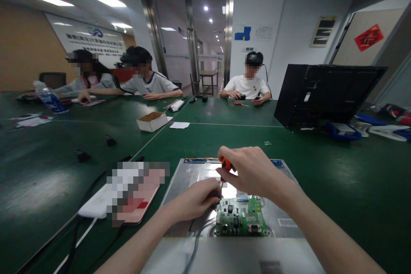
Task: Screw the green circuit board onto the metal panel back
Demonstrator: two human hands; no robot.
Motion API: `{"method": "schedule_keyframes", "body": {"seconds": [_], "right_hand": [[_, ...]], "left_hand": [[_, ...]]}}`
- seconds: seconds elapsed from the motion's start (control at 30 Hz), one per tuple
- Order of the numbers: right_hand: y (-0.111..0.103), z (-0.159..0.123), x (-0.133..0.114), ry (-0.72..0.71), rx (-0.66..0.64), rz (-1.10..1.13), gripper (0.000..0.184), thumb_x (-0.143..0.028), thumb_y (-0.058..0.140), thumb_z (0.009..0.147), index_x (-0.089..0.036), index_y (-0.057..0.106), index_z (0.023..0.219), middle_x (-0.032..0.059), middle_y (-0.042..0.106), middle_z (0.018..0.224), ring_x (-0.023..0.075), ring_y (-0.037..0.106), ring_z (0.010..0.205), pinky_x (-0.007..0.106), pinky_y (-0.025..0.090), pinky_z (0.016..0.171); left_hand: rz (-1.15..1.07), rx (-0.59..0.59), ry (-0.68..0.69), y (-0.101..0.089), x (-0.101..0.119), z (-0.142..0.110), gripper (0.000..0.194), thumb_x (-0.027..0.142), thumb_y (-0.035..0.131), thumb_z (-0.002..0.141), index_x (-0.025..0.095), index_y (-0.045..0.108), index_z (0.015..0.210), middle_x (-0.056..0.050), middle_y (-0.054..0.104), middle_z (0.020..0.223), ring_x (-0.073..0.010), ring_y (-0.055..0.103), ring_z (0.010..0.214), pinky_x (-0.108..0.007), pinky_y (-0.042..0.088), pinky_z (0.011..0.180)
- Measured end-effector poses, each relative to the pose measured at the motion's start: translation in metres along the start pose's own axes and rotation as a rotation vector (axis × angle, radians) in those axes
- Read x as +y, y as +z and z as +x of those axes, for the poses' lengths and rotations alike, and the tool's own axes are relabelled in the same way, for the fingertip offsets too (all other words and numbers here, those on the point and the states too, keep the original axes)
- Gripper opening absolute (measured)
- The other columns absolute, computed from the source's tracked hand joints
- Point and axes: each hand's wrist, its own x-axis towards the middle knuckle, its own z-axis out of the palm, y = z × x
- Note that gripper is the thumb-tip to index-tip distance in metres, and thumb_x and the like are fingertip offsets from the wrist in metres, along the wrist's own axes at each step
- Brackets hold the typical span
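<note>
- right hand (253, 171): fingers closed around an orange-and-black screwdriver (226, 164), shaft pointing down near the upper left corner of the green circuit board (240, 218).
- left hand (204, 195): fingers curled beside the shaft; whether they pinch anything cannot be told.
- green circuit board: flat on the silver metal panel (183, 180).
- grey cable (195, 242): curving at the board's left.

Lighting: indoor, subdued; white ceiling panels (109, 1) at upper left. Glare: hazy patches on green bench (38, 190), near-white sheen on metal plate (183, 180). Shade: black monitor (321, 94), little detail. Wide-angle stretching toward edges. Pixelation over part of pink device (153, 195).
</note>
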Motion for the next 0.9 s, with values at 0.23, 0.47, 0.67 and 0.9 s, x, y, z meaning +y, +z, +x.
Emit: {"method": "schedule_keyframes", "body": {"seconds": [0.23,0.47,0.67,0.9], "right_hand": [[-0.003,0.000,0.002,0.017,-0.001,0.015,0.010,-0.030,0.052,0.086,-0.021,0.051,0.090,-0.0021,0.066,0.073,0.0114,0.053,0.057,0.026,0.019,0.051],[-0.009,-0.001,0.007,0.025,0.037,-0.009,0.011,-0.032,0.053,0.089,-0.021,0.051,0.091,-0.0022,0.066,0.072,0.0116,0.054,0.057,0.025,0.021,0.050],[-0.010,-0.002,0.012,0.038,0.059,-0.033,0.012,-0.033,0.057,0.088,-0.021,0.052,0.089,-0.0021,0.067,0.072,0.0129,0.057,0.059,0.024,0.022,0.050],[-0.010,-0.001,0.011,0.024,0.065,-0.049,0.014,-0.034,0.057,0.088,-0.021,0.052,0.089,-0.0019,0.067,0.071,0.0132,0.057,0.058,0.024,0.021,0.050]], "left_hand": [[-0.004,-0.001,-0.018,-0.005,0.006,-0.001,0.005,0.018,0.052,0.086,0.019,0.053,0.090,-0.002,0.059,0.086,-0.0183,0.052,0.075,-0.028,0.039,0.067],[0.004,0.211,-0.026,-0.004,0.004,0.001,0.010,0.015,0.044,0.089,0.019,0.053,0.086,-0.003,0.060,0.086,-0.0188,0.054,0.078,-0.030,0.042,0.071],[0.109,0.399,-0.042,-0.002,-0.007,0.005,0.015,0.010,0.048,0.085,0.019,0.058,0.093,-0.006,0.062,0.099,-0.0225,0.056,0.094,-0.034,0.044,0.083],[0.182,0.304,-0.086,0.002,-0.010,0.006,0.012,0.012,0.057,0.082,0.019,0.061,0.091,-0.005,0.063,0.096,-0.0231,0.058,0.093,-0.033,0.045,0.081]]}}
